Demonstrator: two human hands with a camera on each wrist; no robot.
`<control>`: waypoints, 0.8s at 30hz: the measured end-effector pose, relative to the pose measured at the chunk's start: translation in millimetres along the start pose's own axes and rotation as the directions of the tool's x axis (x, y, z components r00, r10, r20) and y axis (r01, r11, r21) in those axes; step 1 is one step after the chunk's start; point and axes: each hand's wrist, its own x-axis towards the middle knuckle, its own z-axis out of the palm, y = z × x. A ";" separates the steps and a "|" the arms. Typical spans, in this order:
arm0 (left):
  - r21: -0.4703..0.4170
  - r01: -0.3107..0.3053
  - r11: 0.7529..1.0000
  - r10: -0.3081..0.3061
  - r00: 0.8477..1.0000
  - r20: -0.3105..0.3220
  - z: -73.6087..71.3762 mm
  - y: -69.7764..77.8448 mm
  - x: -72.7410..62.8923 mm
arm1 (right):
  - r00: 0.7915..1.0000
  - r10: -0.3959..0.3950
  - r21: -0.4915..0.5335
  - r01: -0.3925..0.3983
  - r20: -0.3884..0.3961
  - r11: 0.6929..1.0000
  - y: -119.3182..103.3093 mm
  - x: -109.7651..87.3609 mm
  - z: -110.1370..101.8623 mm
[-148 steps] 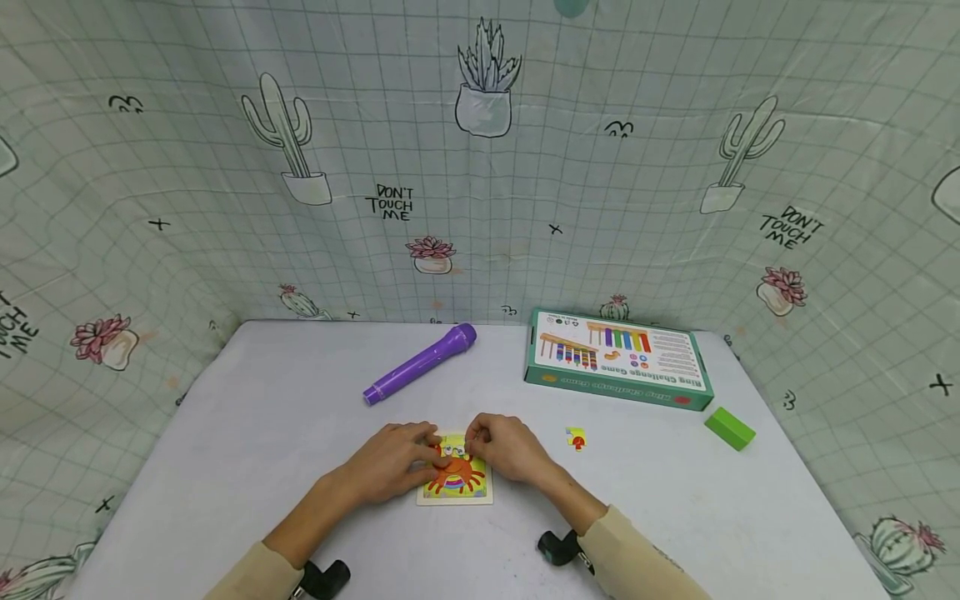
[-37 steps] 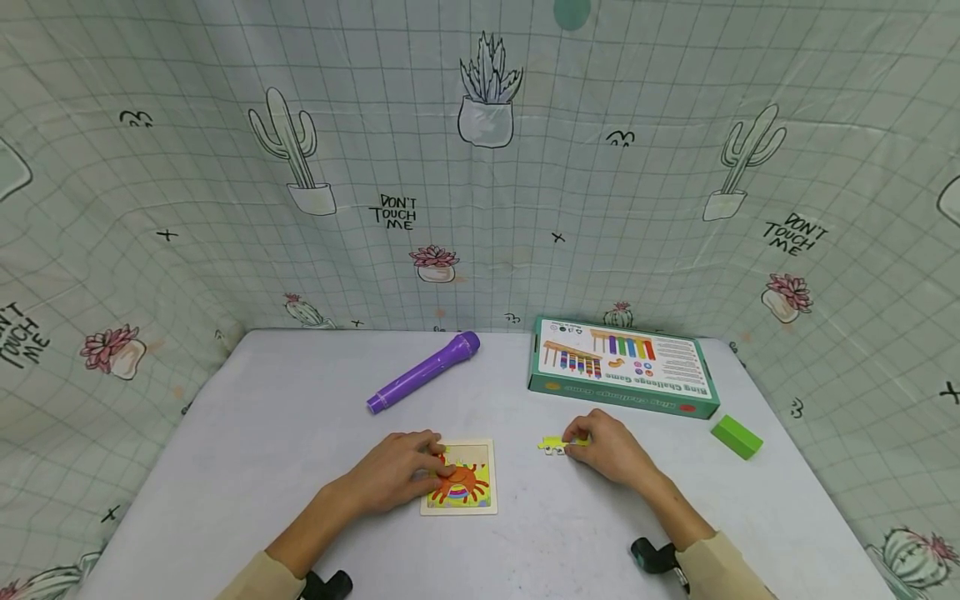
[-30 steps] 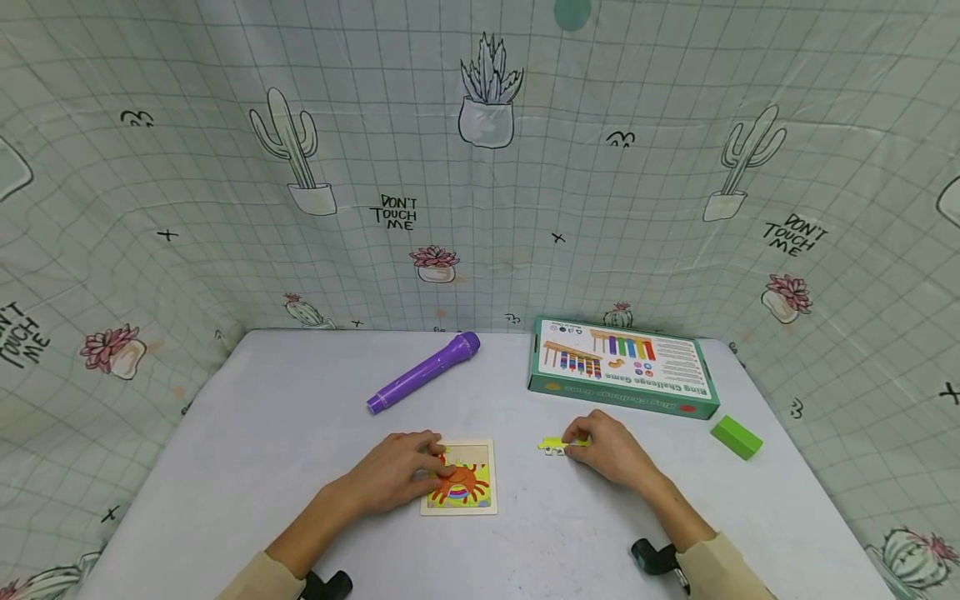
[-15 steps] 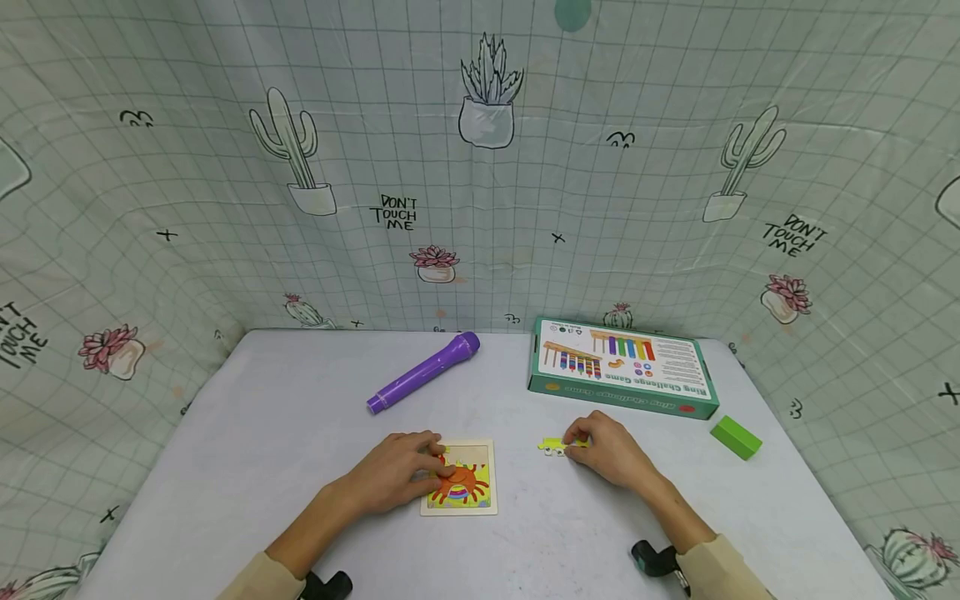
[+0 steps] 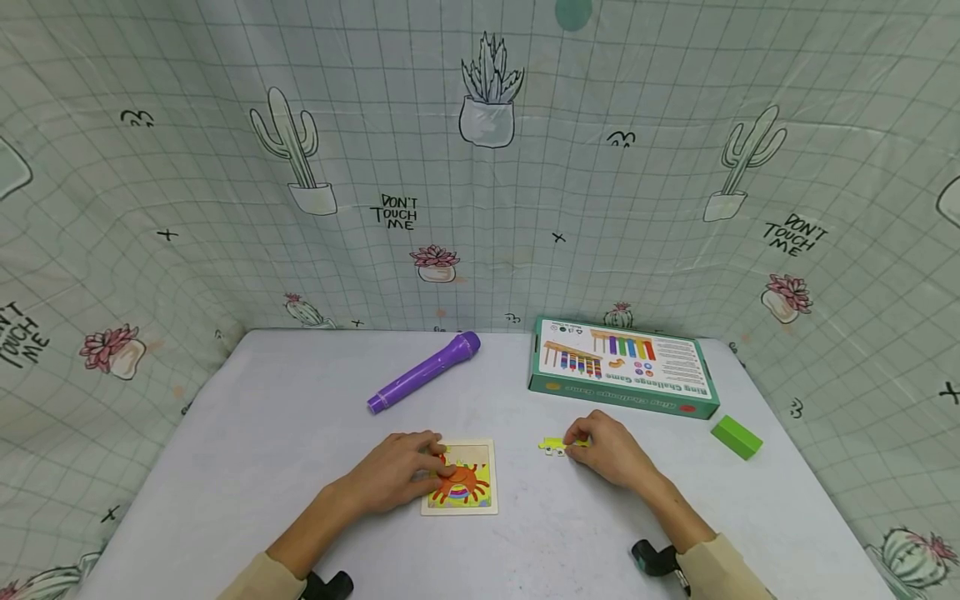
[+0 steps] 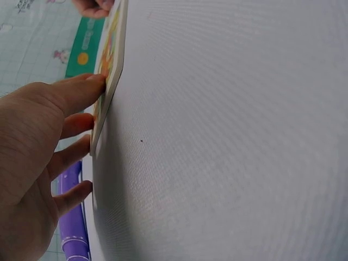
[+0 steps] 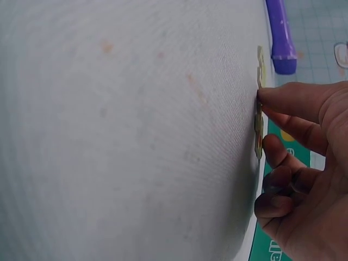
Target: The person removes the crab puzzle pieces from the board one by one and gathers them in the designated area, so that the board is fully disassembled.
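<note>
A small crab jigsaw puzzle (image 5: 459, 492) lies in a pale wooden tray (image 5: 495, 479) on the white table; a strip along its far side shows bare wood. My left hand (image 5: 397, 472) rests on the tray's left side, its thumb (image 6: 89, 87) and extended fingers touching the puzzle. To the right, my right hand (image 5: 611, 450) pinches a yellow jigsaw piece (image 5: 551, 444) with printed eyes, low at the tabletop. Thumb and index finger meet at its right part. In the right wrist view, pieces (image 7: 260, 133) appear edge-on under the fingers, partly hidden.
Behind the tray lies a purple toy microphone (image 5: 423, 372). A green and white Ring Challenge Game box (image 5: 622, 367) stands at the back right, with a green block (image 5: 737, 437) beside its near corner. Patterned cloth (image 5: 480, 192) hangs behind the table.
Since the oldest frame, my right hand has moved right from the puzzle with the eye piece, baring the tray's far strip. During the last second both hands stay still.
</note>
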 end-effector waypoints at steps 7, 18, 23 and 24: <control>0.002 0.005 1.000 -0.005 1.000 0.002 0.7 -0.1 -0.4 | 1.000 0.000 -0.001 0.000 -0.002 1.000 -1.5 -0.9 -0.5; 0.008 0.051 0.999 -0.051 0.997 0.049 -2.4 2.8 -4.7 | 1.000 -0.004 -0.011 0.004 0.000 1.000 -1.8 -2.0 -0.8; 0.019 0.068 0.998 -0.068 0.997 0.041 -3.7 3.2 -6.6 | 0.999 -0.026 -0.004 0.026 -0.026 1.000 -3.5 -1.7 1.0; 0.017 0.072 0.997 -0.073 0.997 0.040 -4.5 3.3 -7.2 | 0.999 -0.030 0.003 0.030 -0.029 1.000 -4.8 -1.2 1.8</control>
